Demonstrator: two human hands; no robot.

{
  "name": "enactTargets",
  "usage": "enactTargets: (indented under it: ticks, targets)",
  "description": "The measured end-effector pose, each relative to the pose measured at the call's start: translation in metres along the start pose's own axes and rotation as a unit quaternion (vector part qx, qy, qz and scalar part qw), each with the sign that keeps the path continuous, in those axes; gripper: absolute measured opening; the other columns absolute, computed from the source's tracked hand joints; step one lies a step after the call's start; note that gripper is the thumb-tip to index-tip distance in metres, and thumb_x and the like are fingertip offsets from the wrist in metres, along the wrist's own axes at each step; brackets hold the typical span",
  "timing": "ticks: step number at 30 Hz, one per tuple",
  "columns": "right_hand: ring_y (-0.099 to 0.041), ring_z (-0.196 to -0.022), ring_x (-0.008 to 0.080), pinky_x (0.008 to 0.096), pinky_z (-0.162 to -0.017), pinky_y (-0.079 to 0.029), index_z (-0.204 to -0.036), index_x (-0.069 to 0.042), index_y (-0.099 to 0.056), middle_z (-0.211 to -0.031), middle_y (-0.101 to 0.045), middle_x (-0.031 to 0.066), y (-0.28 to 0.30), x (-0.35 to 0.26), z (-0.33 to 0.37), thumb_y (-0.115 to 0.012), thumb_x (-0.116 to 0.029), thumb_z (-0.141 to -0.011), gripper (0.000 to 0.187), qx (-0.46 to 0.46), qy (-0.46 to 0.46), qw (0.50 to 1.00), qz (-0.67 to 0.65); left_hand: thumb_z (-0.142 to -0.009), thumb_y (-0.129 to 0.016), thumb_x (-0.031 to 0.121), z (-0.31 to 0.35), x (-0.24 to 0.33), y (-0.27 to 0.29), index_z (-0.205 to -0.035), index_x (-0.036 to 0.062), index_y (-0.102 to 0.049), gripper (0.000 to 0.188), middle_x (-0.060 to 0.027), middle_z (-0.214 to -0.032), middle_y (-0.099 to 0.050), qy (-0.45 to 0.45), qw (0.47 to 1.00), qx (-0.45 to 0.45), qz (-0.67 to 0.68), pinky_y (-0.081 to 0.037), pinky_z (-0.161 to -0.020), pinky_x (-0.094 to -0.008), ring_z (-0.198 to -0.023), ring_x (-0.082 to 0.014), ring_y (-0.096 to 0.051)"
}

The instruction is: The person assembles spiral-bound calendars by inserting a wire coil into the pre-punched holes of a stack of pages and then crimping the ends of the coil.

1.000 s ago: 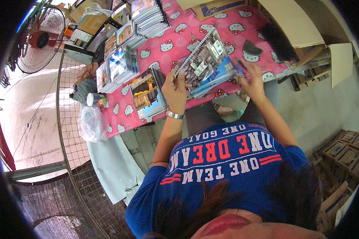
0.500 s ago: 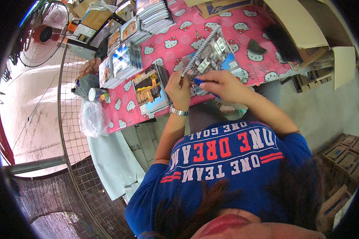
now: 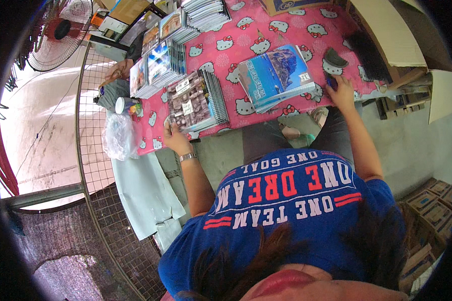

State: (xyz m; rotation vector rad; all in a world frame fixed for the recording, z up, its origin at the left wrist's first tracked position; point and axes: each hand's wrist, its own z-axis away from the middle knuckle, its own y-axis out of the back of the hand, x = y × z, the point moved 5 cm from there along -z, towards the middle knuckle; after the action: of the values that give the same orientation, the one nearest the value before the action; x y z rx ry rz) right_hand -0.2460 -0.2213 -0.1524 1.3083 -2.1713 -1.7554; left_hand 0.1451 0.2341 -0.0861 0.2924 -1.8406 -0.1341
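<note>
Spiral-bound notebooks (image 3: 188, 105) lie stacked at the front left of the pink-covered worktop (image 3: 221, 56), grey photo cover uppermost and black coils along the right side. The left hand (image 3: 177, 139) touches their near left corner, thumb and fingers slightly parted; whether its grip pinches a cover or only rests there, I cannot tell. The right hand (image 3: 342, 94), beyond the right side of the blue-covered booklets (image 3: 273, 75), has its fingers curled, with a grip that seems closed on a dark blue item (image 3: 330, 80), too small and blurred to identify. Squaring the stack looks like the step in hand: light pressure at the corner should line up the 2 visible edges without bending covers, and the coils are best nested evenly so none snag. Keeping the blue item clear of the glossy covers would avoid scratches.
</note>
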Motion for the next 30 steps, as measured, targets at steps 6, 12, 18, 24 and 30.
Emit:
enactTargets:
  ticks: [6,12,18,24,30]
  targets:
    - [-0.057,-0.108,0.0347,0.0424,-0.093,-0.043,-0.115,-0.003,-0.064,-0.112,-0.063,0.0174,-0.011,-0.01,-0.001,-0.061,-0.034,-0.092,0.039,0.012,0.007,0.972,-0.233,-0.087,-0.067,0.008,0.003,-0.01,0.008,-0.119,-0.0027,-0.063,0.034,-0.0132,-0.104,-0.07,-0.065,0.979,-0.003,-0.192,-0.051,-0.078,-0.0322,-0.084,-0.0203,-0.065]
    - [-0.061,-0.093,0.0223,0.0355,-0.078,-0.049,-0.116,0.002,-0.06,-0.104,-0.066,0.0136,-0.012,-0.077,0.006,-0.057,-0.04,-0.094,0.048,-0.194,-0.215,0.849,-0.441,-0.081,-0.069,0.009,0.011,0.014,-0.003,-0.112,-0.0035,-0.064,0.034,-0.0179,-0.105,-0.069,-0.043,0.972,-0.006,-0.233,-0.051,-0.077,-0.0419,-0.082,-0.0285,-0.065]
    - [-0.056,-0.083,0.0116,0.0265,-0.07,-0.045,-0.125,-0.003,-0.056,-0.105,-0.062,0.0041,-0.031,-0.072,0.0,-0.06,-0.031,-0.093,0.042,-0.274,-0.318,0.766,-0.487,-0.081,-0.066,0.011,0.012,0.082,-0.103,-0.105,-0.0019,-0.068,0.027,-0.0182,-0.105,-0.068,-0.249,0.957,-0.089,-0.12,-0.048,-0.087,-0.0376,-0.095,-0.0303,-0.064]
    - [-0.056,-0.073,0.0106,0.0238,-0.063,-0.042,-0.119,-0.004,-0.062,-0.093,-0.066,0.0014,-0.021,-0.059,-0.027,-0.066,-0.021,-0.088,0.036,-0.208,-0.277,0.834,-0.43,-0.088,-0.062,0.017,0.033,0.1,-0.227,-0.103,0.0027,-0.071,0.023,-0.0125,-0.099,-0.071,-0.135,0.906,-0.389,-0.096,-0.05,-0.081,-0.0336,-0.089,-0.0218,-0.066]
    - [-0.056,-0.073,0.0116,0.0253,-0.061,-0.043,-0.108,-0.006,-0.066,-0.091,-0.065,0.0016,-0.009,-0.038,-0.022,-0.07,-0.021,-0.085,0.028,-0.161,-0.36,0.737,-0.549,-0.089,-0.056,0.014,0.052,0.059,-0.243,-0.106,0.0027,-0.072,0.026,-0.013,-0.096,-0.072,-0.091,0.876,-0.445,-0.161,-0.049,-0.08,-0.0311,-0.089,-0.0196,-0.066]
